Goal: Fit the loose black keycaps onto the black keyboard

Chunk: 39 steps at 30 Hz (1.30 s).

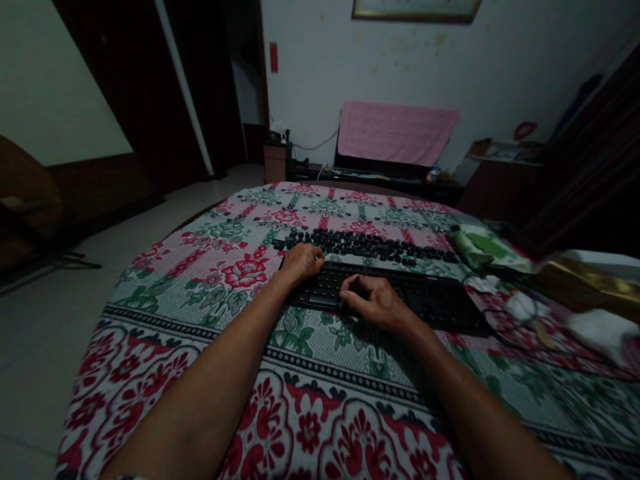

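A black keyboard (320, 288) lies on the patterned tablecloth, with many of its keycaps off and rows of small stems showing. My left hand (303, 261) rests on its far left corner, fingers curled over the edge. Above the middle of the near edge is my right hand (375, 301), with thumb and fingers closed around a small dark object (358, 288) whose kind I cannot make out. Just beyond the keyboard, several loose black keycaps (365, 244) are spread in a long band.
To the right are a green and white tissue pack (490, 250), crumpled white tissues (525, 307), a gold-coloured box (580, 283) and a dark cable. The flowered tablecloth (245, 270) covers the table. A pink cloth (397, 133) hangs over a screen by the far wall.
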### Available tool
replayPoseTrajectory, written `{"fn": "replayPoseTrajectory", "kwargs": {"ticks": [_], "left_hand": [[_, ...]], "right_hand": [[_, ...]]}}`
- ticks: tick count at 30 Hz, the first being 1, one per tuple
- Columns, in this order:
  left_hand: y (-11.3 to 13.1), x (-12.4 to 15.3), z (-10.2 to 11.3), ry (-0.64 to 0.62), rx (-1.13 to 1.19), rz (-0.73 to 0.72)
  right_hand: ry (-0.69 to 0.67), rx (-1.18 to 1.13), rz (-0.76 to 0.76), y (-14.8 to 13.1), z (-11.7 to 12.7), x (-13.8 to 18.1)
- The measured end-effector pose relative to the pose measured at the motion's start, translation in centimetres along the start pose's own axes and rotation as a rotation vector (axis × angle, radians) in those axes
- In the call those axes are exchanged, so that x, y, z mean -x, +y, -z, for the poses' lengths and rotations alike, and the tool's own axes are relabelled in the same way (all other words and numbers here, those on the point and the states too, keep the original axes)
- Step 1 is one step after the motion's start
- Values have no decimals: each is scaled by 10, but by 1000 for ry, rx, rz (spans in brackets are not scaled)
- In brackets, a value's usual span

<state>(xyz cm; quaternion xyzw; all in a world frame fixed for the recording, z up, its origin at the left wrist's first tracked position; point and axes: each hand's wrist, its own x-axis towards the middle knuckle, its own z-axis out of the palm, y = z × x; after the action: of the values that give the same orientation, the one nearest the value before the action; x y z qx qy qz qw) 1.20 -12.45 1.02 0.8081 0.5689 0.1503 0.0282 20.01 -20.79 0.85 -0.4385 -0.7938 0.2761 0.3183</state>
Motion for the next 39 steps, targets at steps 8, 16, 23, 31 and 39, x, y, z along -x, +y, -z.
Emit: {"fn": "replayPoseTrajectory", "kwargs": {"ticks": [8, 16, 23, 31, 39], "left_hand": [[1, -1, 2, -18, 8, 6], [3, 1, 3, -13, 8, 5], [2, 1, 2, -26, 18, 30], [0, 0, 1, -18, 20, 4], [0, 1, 2, -23, 9, 9]], "right_hand": [[12, 165, 102, -8, -4, 0], [17, 236, 146, -11, -11, 1], [97, 183, 76, -7, -14, -1], [143, 86, -48, -2, -14, -3], [159, -15, -79, 1, -14, -4]]}}
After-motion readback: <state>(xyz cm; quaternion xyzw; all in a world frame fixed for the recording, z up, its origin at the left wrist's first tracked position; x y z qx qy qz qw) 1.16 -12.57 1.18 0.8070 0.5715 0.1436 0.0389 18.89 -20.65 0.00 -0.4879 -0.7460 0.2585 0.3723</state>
